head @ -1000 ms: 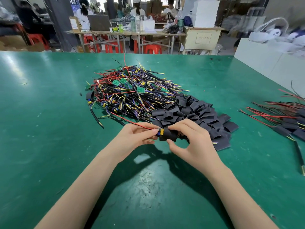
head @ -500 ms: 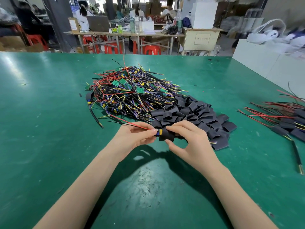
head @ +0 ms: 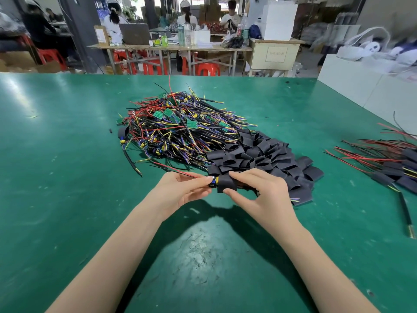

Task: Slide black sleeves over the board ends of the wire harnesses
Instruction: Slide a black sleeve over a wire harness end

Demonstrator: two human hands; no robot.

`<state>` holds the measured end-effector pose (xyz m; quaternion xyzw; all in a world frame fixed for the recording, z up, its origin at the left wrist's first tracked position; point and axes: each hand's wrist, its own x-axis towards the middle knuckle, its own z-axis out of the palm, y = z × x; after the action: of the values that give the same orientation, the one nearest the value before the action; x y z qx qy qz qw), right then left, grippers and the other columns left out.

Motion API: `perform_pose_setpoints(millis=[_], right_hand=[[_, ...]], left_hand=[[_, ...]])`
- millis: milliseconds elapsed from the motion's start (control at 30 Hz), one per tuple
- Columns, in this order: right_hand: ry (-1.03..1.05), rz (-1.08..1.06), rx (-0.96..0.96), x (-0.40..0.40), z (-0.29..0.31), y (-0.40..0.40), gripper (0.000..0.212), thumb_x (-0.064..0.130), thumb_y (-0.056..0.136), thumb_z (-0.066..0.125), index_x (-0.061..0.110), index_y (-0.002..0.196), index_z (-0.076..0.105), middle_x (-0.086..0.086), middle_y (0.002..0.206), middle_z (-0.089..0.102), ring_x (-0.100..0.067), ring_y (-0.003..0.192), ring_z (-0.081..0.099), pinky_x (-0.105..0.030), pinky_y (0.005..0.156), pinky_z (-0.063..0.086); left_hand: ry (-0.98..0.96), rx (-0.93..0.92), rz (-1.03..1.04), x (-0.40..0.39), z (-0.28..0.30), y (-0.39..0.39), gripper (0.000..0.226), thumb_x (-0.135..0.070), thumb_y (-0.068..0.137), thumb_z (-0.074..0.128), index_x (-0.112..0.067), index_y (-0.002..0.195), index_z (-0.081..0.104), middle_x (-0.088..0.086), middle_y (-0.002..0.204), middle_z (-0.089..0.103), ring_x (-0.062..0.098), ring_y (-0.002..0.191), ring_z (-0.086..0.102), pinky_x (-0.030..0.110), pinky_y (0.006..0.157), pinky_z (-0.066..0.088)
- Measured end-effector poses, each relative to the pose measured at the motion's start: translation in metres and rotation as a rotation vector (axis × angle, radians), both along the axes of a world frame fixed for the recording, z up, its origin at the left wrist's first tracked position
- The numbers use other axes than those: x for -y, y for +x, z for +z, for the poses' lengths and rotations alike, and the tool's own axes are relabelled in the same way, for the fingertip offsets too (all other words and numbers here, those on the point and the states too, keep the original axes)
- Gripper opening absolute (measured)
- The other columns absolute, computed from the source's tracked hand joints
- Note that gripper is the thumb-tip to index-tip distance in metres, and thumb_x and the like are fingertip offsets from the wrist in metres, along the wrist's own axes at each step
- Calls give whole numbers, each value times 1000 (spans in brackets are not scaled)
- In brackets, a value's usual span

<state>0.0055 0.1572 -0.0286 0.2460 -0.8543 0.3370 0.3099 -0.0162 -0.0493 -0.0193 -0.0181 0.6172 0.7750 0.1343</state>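
Between pinching right hand (head: 257, 190) fingertips: sleeve (head: 226, 184).

Bright overhead light fell evenly on the tabletop (head: 67, 177), throwing a dark shadow beneath the hands (head: 225, 188) and pale glare at far left, while wide-angle distortion bent the edges and the right background blurred.

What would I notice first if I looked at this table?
Probably the big tangled heap of colourful wire harnesses in the middle of the green table, with a pile of black sleeves lying against its right side. Right in front, the left hand and the right hand meet over one black sleeve, the right pinching it and the left pinching the harness end beside it. Another bunch with sleeves on lies at the far right.
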Motion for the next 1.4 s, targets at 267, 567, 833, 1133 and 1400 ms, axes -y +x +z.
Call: perform_pose_setpoints(millis=[267, 567, 833, 1133, 1400], right_hand=[[33, 12, -12, -1, 0, 0, 31, 23, 75, 82, 10, 102, 74, 1, 84, 69, -10, 73, 62, -25, 68, 52], [78, -173, 141, 0, 3, 2, 43, 28, 70, 82, 22, 111, 72, 2, 87, 74, -21, 82, 67, -37, 77, 52], [8, -167, 136, 13, 2, 4, 36, 22, 78, 78, 17, 114, 71, 1, 84, 75, -25, 83, 70, -41, 81, 52], [123, -159, 95, 9, 5, 4, 44, 17, 72, 79, 15, 115, 70, -5, 91, 72, -28, 80, 68, -41, 67, 54], [171, -107, 120, 9, 1, 4, 46, 17, 76, 75, 7, 120, 66, -8, 93, 70, -34, 79, 64, -43, 71, 53]], left_hand=[[-49, -98, 29, -6, -1, 3, 10, 3, 78, 73, -5, 73, 73, 15, 79, 73, 20, 66, 70, 20, 63, 56], [2, -145, 90, -14, -5, 4, 9, 1, 75, 74, -1, 83, 71, 15, 83, 73, 22, 71, 72, 22, 67, 57], [-110, -276, 158, -19, -11, 6, 8, 3, 78, 75, -3, 80, 71, 16, 80, 72, 21, 70, 70, 26, 69, 58], [47, -123, 106, -22, -5, 6, 4, -9, 67, 77, -12, 69, 78, 9, 77, 75, 17, 66, 72, 20, 62, 56], [-129, -234, 96, -18, -4, 8, 7, 1, 74, 77, -4, 77, 73, 9, 72, 72, 14, 63, 69, 20, 59, 53]])
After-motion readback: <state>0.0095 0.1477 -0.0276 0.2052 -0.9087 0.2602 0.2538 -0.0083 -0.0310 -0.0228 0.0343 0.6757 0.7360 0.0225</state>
